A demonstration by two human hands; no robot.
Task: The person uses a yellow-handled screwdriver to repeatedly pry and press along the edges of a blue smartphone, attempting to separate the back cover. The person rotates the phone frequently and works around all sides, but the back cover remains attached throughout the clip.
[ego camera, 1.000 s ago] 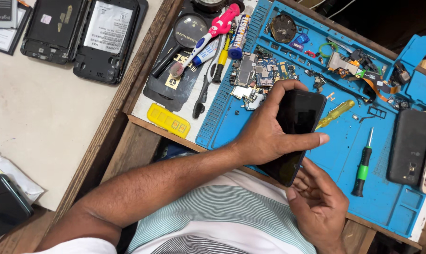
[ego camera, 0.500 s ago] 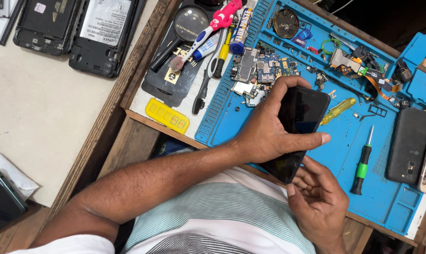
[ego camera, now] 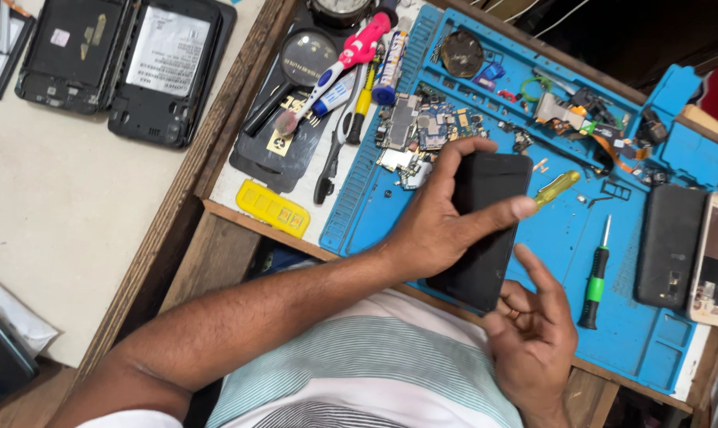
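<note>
Left hand (ego camera: 438,230) clamps phone (ego camera: 486,230) by its long edges over blue mat (ego camera: 565,238); right hand (ego camera: 533,341) half-open, fingertips under lower end. Likely slick, fragile; grip edges.

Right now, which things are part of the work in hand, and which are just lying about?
In hand:
- black phone, gripped by the left hand
- right hand, fingers at its lower end

Lying about:
- green screwdriver
- yellow screwdriver
- circuit boards
- magnifying glass
- opened phone backs
- blue mat
</note>
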